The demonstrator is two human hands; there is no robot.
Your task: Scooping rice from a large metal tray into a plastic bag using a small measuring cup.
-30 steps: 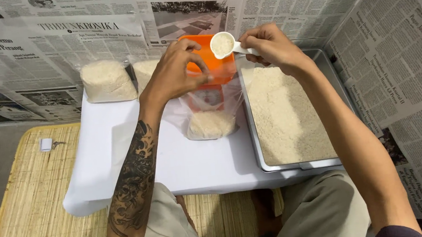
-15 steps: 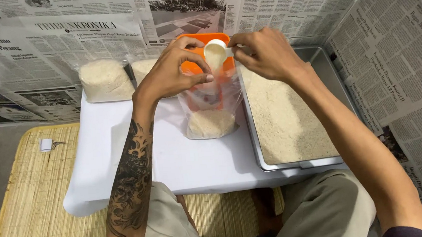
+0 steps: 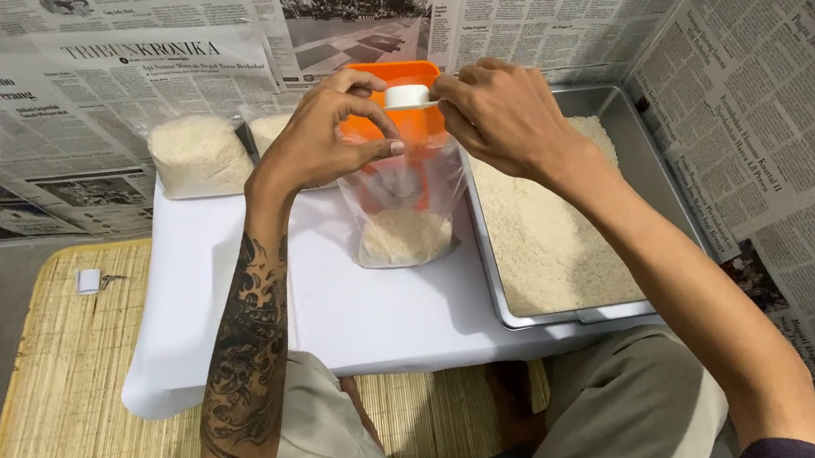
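My left hand point(image 3: 323, 134) pinches the open rim of a clear plastic bag point(image 3: 406, 210) that stands on the white table point(image 3: 337, 312) with a little rice in its bottom. An orange funnel-like holder point(image 3: 395, 75) sits at the bag's mouth. My right hand point(image 3: 500, 115) grips a small white scoop point(image 3: 408, 95), tipped upside down over the bag's opening. Right of the bag lies a metal tray point(image 3: 661, 190) filled with white rice point(image 3: 544, 238).
Two filled bags of rice point(image 3: 193, 154) stand at the table's back left. Newspaper covers the walls behind and to the right. A woven mat point(image 3: 62, 401) lies on the floor, with a small white object point(image 3: 89, 280) on it. My knees are under the table's front edge.
My right hand brought the scoop, full of rice, from above the tray over to the bag's mouth and turned it over. The left hand stayed at the bag's rim.
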